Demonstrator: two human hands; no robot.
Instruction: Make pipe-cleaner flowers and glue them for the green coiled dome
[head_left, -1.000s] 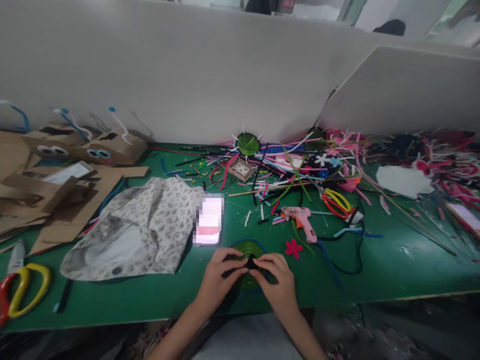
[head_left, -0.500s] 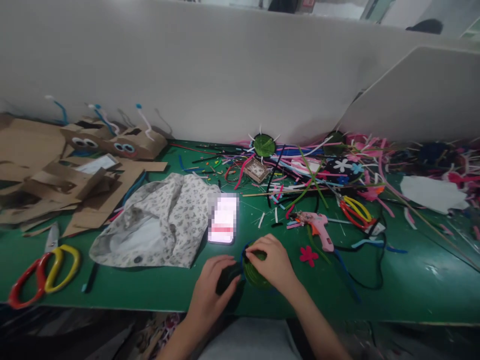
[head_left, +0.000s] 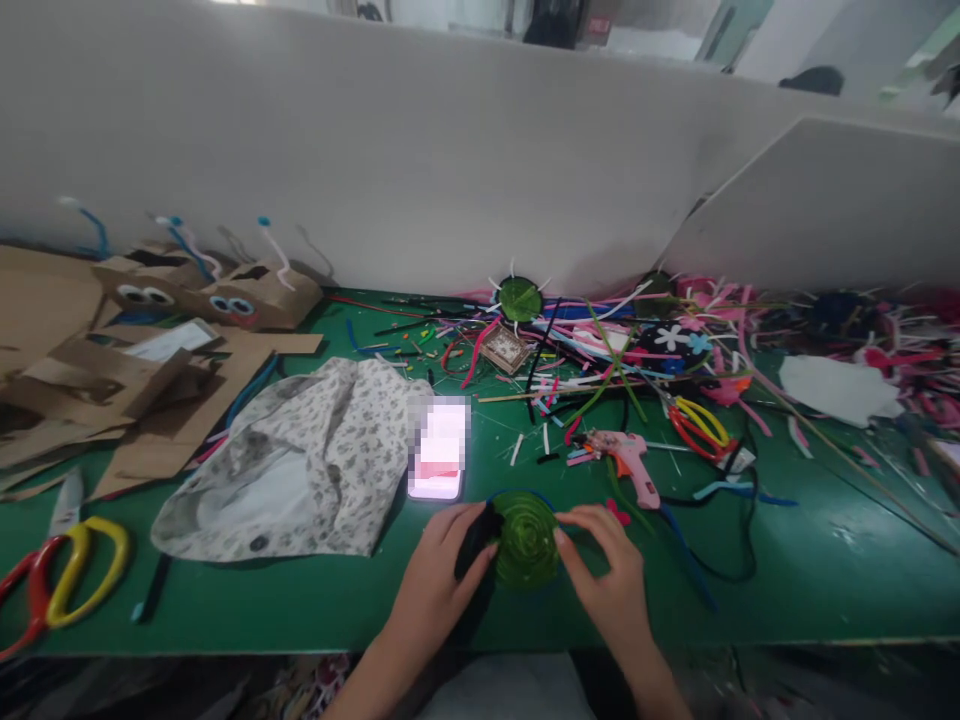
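A round green disc (head_left: 528, 542), coiled like a wound pipe cleaner with a blue strand along its upper rim, lies between my hands near the table's front edge. My left hand (head_left: 435, 575) is closed around a black fuzzy piece (head_left: 480, 532) at the disc's left side; that piece's full shape is hidden by the fingers. At the opposite rim, the thumb and forefinger of my right hand (head_left: 611, 570) pinch the green disc. Just behind the right fingertips a pink felt flower (head_left: 619, 512) is partly covered. A lit phone (head_left: 439, 450) lies beyond my left hand.
A pink glue gun (head_left: 634, 465) and red-and-yellow pliers (head_left: 701, 428) lie to the right. Patterned cloth (head_left: 330, 460), large scissors (head_left: 64, 570) and cut cardboard (head_left: 180, 420) occupy the left. Pipe cleaners and scraps (head_left: 592, 340) cover the back, before a grey partition (head_left: 375, 150).
My right hand has moved from the disc's upper left to its right rim, uncovering the coil. My left hand has come in against the left side. The view has shifted slightly.
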